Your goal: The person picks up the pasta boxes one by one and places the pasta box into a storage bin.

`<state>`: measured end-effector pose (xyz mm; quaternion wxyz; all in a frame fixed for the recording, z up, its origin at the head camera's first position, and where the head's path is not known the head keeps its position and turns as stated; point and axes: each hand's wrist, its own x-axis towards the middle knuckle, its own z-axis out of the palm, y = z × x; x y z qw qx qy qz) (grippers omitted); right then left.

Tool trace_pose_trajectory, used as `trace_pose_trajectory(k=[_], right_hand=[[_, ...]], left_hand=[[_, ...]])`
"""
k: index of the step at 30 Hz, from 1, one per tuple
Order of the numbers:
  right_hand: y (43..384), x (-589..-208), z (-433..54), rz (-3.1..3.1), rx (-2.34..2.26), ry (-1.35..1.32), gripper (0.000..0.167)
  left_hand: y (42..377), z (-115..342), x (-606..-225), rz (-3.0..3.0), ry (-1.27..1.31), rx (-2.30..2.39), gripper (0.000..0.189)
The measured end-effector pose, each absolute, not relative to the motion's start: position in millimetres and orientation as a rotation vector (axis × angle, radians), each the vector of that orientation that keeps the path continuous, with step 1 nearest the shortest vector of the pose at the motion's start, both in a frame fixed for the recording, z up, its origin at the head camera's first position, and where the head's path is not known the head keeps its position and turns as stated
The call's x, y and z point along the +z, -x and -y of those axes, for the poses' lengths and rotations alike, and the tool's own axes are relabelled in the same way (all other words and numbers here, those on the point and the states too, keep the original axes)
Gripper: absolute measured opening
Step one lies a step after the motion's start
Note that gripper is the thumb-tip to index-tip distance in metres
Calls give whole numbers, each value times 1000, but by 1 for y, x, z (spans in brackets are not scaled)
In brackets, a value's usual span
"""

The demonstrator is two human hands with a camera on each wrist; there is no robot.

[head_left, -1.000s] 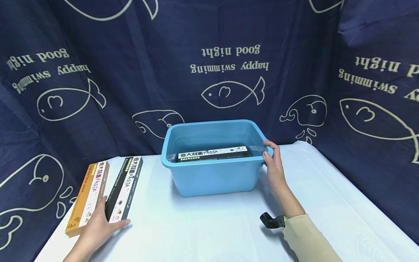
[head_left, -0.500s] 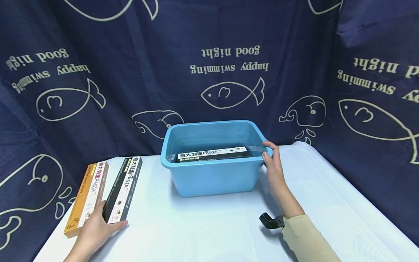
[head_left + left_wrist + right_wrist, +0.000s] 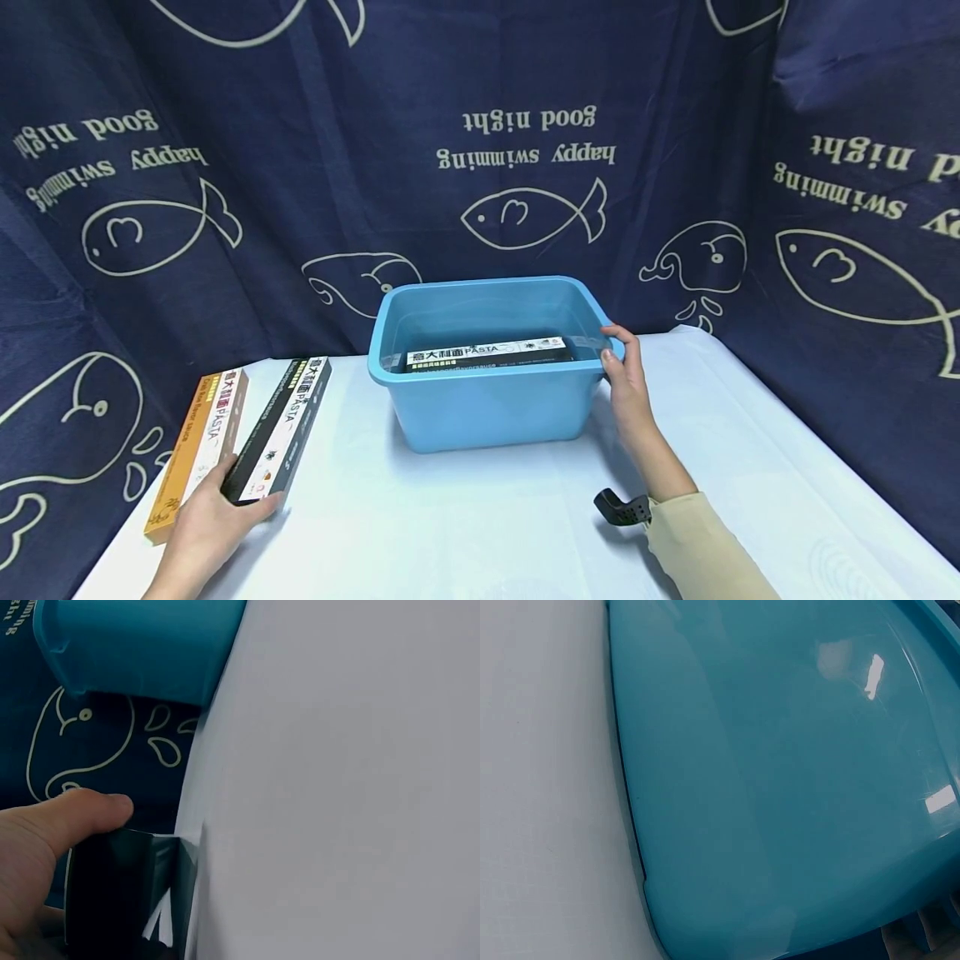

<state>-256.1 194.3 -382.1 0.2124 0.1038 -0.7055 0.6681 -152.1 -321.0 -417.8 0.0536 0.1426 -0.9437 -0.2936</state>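
In the head view my left hand (image 3: 210,521) grips the near end of a black-and-white pasta box (image 3: 277,429), thumb along its right side and fingers at its left. The left wrist view shows the thumb (image 3: 97,811) over the dark end of that box (image 3: 109,892). An orange-and-white pasta box (image 3: 197,450) lies just left of it. My right hand (image 3: 628,379) holds the right rim of a blue plastic bin (image 3: 480,412), thumb outside and fingers over the edge. Inside the bin lies another black-and-white pasta box (image 3: 487,354).
A white cloth (image 3: 450,525) covers the table. Behind and at both sides hangs a dark blue curtain (image 3: 420,208) with fish prints. A black strap-like piece (image 3: 622,507) sits at my right wrist by the beige sleeve (image 3: 705,542).
My left hand has shifted slightly left and closed round the black pasta box, whose near end has swung a little left. My right hand and the bin stay put.
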Motion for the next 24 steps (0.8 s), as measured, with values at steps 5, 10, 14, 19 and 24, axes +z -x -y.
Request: trace_pose_trajectory(k=[5, 10, 14, 19, 24], right_hand=[[256, -383, -195, 1965, 1854, -289, 43], [256, -382, -195, 1966, 1851, -287, 43], [255, -381, -195, 1967, 1850, -285, 44], [255, -382, -195, 1965, 1849, -288, 44], [256, -382, -195, 1967, 1849, -283, 44]], left_hand=[[150, 319, -418, 2782, -494, -967, 108], [150, 317, -418, 2659, -537, -1080, 100], [151, 316, -419, 2527, -623, -1184, 92], [150, 315, -422, 2385, -689, -1258, 79], [150, 315, -424, 2260, -740, -1345, 66]])
